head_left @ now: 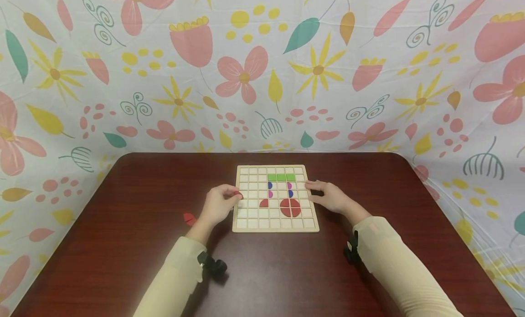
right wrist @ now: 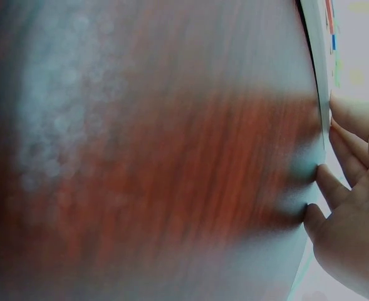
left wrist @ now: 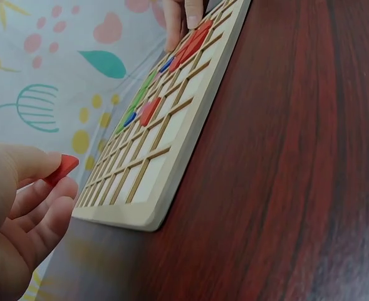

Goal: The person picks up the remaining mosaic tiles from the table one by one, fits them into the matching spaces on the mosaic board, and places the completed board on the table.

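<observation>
A wooden grid board (head_left: 235, 223) lies on the table, its cells partly filled with coloured tiles. Between thumb and finger my left hand (head_left: 217, 204) pinches a red quarter-circle tile (left wrist: 63, 168) at the board's left edge. My right hand (head_left: 331, 197) touches the board's right edge with its fingers fairly straight. In the head view, three green squares (head_left: 281, 177) form a row near the top. Blue half-circle (head_left: 270, 186) and pink half-circle (head_left: 290, 186) tiles sit below them. Red quarter tiles make a round (head_left: 290, 207), with a single red quarter (head_left: 264, 203) to its left.
More red tiles (head_left: 189, 218) lie on the dark table (head_left: 123, 244) left of the board, beside my left forearm. A flower-patterned cloth (head_left: 246, 116) hangs behind the table. Black wrist cameras (head_left: 213, 266) are strapped to both sleeves.
</observation>
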Demonstrator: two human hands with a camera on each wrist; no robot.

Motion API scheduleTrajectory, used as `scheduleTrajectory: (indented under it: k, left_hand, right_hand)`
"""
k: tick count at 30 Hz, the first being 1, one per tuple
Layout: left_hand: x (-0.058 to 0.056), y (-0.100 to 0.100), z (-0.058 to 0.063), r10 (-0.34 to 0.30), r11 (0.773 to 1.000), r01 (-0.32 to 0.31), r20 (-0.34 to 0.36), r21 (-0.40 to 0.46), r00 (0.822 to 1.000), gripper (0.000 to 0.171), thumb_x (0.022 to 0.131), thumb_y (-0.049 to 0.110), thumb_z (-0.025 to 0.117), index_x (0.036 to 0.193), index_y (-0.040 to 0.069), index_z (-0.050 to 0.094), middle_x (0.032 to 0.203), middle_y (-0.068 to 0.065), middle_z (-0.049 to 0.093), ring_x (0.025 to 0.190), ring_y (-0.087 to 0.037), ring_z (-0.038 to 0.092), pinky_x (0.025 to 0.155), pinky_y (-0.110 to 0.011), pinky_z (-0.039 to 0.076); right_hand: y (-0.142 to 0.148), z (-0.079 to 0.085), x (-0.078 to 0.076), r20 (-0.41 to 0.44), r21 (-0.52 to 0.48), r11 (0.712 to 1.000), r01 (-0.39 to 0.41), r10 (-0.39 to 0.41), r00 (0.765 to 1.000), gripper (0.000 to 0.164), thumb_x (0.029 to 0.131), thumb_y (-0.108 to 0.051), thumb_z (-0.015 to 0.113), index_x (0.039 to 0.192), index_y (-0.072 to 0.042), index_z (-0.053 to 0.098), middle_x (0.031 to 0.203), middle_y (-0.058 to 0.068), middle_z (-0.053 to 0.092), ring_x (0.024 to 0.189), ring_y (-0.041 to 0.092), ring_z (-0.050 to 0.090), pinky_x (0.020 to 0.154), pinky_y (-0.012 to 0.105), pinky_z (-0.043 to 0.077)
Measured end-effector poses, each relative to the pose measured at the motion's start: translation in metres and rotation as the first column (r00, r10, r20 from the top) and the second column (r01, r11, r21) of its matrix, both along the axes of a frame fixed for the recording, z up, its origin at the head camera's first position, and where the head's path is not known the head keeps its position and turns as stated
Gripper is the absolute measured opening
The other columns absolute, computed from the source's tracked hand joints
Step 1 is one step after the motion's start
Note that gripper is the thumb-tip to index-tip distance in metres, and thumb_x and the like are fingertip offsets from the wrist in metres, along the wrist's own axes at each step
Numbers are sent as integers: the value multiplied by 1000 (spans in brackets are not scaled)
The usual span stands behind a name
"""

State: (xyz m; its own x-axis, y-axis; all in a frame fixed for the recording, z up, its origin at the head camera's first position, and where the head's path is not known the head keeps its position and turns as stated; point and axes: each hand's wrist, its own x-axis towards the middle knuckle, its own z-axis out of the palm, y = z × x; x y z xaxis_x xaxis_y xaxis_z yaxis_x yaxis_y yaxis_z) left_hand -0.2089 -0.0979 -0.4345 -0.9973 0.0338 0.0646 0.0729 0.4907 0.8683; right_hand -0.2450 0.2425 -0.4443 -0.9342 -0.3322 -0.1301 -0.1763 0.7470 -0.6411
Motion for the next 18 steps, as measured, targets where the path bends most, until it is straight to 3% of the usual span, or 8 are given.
scheduleTrajectory:
  k: [8, 18]
  left_hand:
    - [0, 8, 3, -16, 999, 16, -10, -38, 1000, 29, 87, 15, 66, 113, 3, 68, 105, -12, 71, 94, -23, 67, 82, -36, 55]
    - [-2, 18, 0, -48, 998, 48, -3, 29, 999, 30, 87, 12, 66, 115, 2, 67, 101, -12, 72, 81, -19, 69, 75, -32, 57]
  right_hand:
    - [0, 0, -1, -15, 11, 1000, -9, 9, 1000, 52, 92, -20, 61, 139, -6, 46, 147, 17, 40, 141, 42, 21, 111, 57, 23]
    - [1, 0, 1, -23, 5, 1000, -15, 15, 1000, 50, 92, -18, 61, 139, -6, 47, 146, 18, 40, 140, 43, 22, 111, 58, 23]
